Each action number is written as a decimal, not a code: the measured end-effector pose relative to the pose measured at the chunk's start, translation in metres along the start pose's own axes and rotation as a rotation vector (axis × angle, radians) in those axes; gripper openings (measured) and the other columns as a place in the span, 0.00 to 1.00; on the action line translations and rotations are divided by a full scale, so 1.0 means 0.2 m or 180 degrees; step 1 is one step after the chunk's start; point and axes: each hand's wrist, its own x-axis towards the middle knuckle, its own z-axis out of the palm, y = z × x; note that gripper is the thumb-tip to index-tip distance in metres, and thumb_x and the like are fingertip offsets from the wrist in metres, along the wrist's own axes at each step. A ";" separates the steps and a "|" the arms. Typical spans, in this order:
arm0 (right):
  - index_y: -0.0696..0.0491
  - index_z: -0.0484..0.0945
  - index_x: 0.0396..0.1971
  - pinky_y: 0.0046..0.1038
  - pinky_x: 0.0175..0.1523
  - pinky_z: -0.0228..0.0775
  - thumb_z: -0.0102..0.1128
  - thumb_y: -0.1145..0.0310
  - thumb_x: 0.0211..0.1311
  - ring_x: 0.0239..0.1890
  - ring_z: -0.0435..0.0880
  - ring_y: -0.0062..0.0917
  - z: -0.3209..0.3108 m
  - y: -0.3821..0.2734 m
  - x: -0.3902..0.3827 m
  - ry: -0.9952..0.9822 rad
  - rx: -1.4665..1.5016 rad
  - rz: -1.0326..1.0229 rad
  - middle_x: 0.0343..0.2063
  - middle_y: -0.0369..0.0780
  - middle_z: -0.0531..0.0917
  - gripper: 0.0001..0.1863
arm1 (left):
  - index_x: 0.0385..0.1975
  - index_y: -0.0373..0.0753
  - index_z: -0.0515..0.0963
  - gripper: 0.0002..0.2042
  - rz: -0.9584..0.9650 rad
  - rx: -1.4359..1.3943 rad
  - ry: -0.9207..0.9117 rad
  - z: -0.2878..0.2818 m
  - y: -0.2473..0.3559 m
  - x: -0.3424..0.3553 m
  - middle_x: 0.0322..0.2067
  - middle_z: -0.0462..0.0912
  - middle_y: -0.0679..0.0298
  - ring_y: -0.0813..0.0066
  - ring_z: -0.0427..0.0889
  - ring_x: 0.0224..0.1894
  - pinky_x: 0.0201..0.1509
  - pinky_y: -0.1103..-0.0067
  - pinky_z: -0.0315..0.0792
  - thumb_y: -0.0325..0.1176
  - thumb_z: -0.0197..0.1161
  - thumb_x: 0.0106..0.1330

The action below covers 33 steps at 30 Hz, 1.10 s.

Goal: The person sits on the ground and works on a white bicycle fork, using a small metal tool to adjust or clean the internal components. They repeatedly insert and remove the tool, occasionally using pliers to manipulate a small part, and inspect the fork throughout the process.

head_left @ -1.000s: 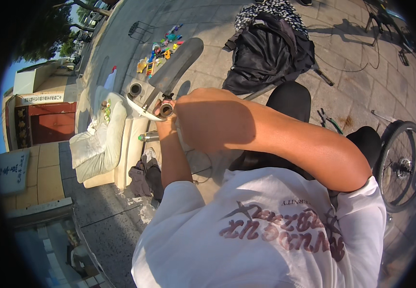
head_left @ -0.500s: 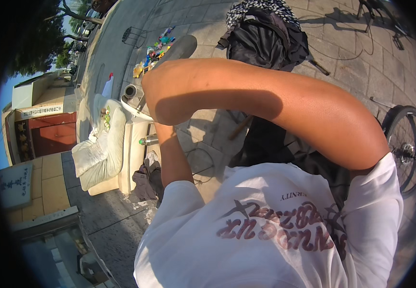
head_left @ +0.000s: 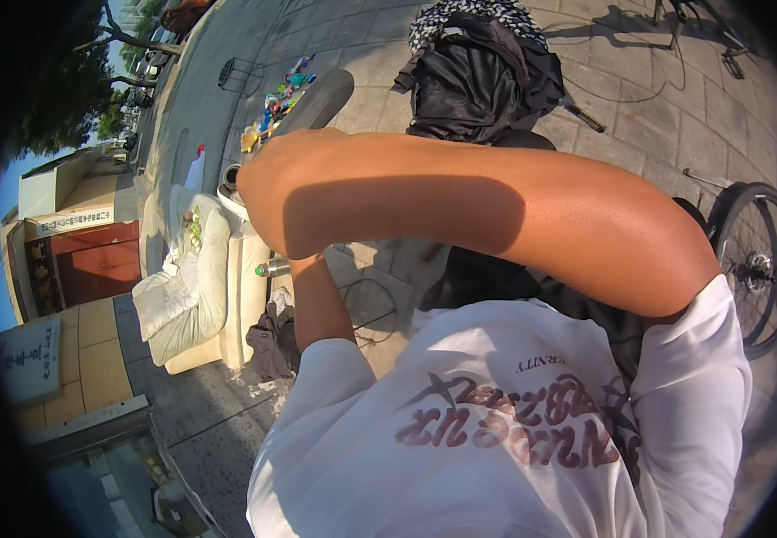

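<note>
My right arm reaches across from the right, and my right hand (head_left: 285,170) is bent over at the left, its fingers turned away and hidden. Just beyond it juts a dark grey, long rounded shape (head_left: 326,99), whose kind I cannot make out. By the hand's left edge shows the open end of a metal tube (head_left: 231,176) with a white curved rim (head_left: 230,204). My left forearm (head_left: 321,305) rises behind the right hand, which hides my left hand. Below them lies a silver cylinder with a green end (head_left: 272,269). What either hand holds is hidden.
A cream armchair (head_left: 250,296) with pale cushions stands at left, dark cloth (head_left: 272,345) beside it. Colourful small items (head_left: 290,85) lie on the paving. Ahead is a black bag (head_left: 478,85); at right, a bicycle wheel (head_left: 756,269). A cable (head_left: 621,99) trails on the ground.
My right hand and forearm have shifted left and a little down, now covering more of the metal tube and white rim. The view has moved slightly.
</note>
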 end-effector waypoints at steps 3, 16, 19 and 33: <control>0.52 0.87 0.24 0.35 0.33 0.79 0.69 0.70 0.45 0.29 0.88 0.35 0.00 -0.02 0.00 0.0032 -0.0082 0.0009 0.25 0.41 0.87 0.04 | 0.29 0.38 0.71 0.13 -0.0025 -0.0030 0.0026 -0.02 -0.02 -0.02 0.20 0.75 0.62 0.69 0.74 0.21 0.28 0.74 0.75 0.38 0.55 0.76; 0.49 0.88 0.25 0.34 0.31 0.79 0.70 0.68 0.43 0.29 0.88 0.30 0.32 -0.08 -0.23 0.0898 -0.0229 -0.0794 0.26 0.36 0.87 0.06 | 0.29 0.38 0.71 0.13 -0.0006 -0.0227 -0.0004 0.04 0.00 -0.11 0.20 0.74 0.62 0.69 0.72 0.19 0.27 0.74 0.75 0.38 0.55 0.77; 0.50 0.89 0.27 0.34 0.32 0.80 0.71 0.67 0.44 0.31 0.89 0.30 0.35 -0.03 -0.30 0.0649 -0.0462 -0.0918 0.27 0.37 0.88 0.07 | 0.29 0.38 0.71 0.13 0.0039 -0.0184 -0.0067 0.09 0.03 -0.04 0.19 0.74 0.62 0.69 0.72 0.19 0.27 0.74 0.75 0.38 0.55 0.77; 0.62 0.83 0.31 0.36 0.35 0.79 0.62 0.73 0.53 0.32 0.88 0.44 0.08 -0.01 -0.58 0.0261 0.0877 -0.0867 0.27 0.48 0.86 0.08 | 0.13 0.43 0.65 0.16 -0.0101 -0.0559 0.0448 0.08 0.13 -0.08 0.13 0.64 0.66 0.70 0.70 0.21 0.22 0.80 0.71 0.31 0.55 0.66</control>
